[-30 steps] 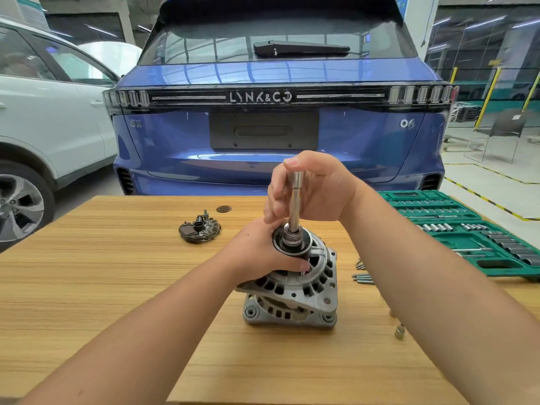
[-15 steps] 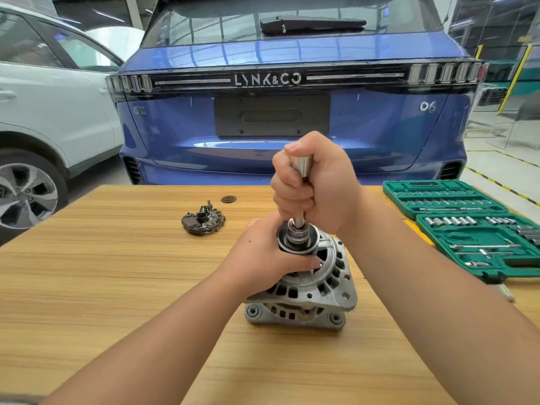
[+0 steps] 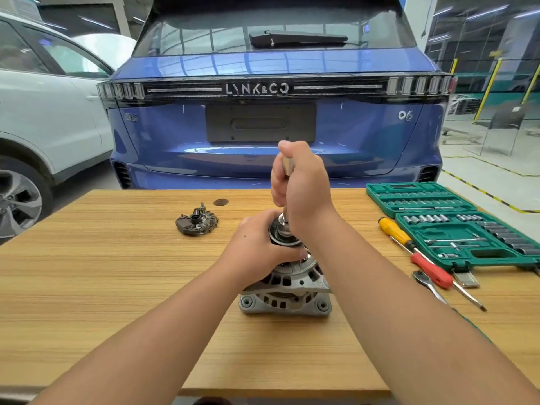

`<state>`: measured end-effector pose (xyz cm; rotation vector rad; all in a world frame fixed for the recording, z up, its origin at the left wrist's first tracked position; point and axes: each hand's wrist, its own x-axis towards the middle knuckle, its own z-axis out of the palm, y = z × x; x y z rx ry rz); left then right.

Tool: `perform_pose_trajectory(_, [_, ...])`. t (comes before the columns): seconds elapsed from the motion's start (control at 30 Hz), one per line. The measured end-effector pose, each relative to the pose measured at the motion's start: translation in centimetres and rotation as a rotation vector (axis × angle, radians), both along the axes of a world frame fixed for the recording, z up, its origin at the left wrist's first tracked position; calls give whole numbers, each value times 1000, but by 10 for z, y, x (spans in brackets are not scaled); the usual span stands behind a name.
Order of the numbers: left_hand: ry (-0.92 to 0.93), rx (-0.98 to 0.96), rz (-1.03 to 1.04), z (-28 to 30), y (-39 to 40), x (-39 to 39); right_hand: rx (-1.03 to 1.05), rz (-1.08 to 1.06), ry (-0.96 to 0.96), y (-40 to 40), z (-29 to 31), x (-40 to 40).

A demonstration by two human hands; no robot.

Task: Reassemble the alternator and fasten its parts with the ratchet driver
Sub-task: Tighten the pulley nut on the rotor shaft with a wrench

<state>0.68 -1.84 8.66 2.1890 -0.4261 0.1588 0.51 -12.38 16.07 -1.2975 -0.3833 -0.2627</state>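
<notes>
The alternator is seen standing on the wooden table, near the middle of the view, with its black pulley uppermost. The pulley is gripped by the left hand, whose fingers are curled round it from the nine o'clock side. A metal driver is held upright over the pulley, its lower end set into the pulley's centre. The driver's shaft is clenched in the right hand, with the thumb laid over its top. A small dark part lies at ten o'clock from the alternator, well apart from it. An open green socket case is placed at three o'clock, at the table's edge. Just beside the case, a yellow-handled screwdriver, a red-handled screwdriver and a ratchet head are laid. A blue car is parked behind the table at twelve o'clock.
</notes>
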Motion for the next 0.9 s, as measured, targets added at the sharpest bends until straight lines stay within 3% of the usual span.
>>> perform_pose_trajectory(0.27, [-36, 167, -90, 11, 5, 16, -269, 736, 53, -40, 17, 31])
perform_pose_trajectory(0.47, [-115, 277, -205, 17, 5, 24, -467, 1086, 15, -44, 28, 66])
perform_pose_trajectory(0.6, [60, 146, -264, 9, 8, 30, -402, 1347, 91, -33, 24, 72])
perform_pose_trajectory(0.73, [70, 94, -216, 1, 9, 31, -320, 1279, 159, -32, 20, 62])
perform_pose_trajectory(0.9, [54, 112, -211, 6, 5, 27, -165, 731, 163, -31, 15, 30])
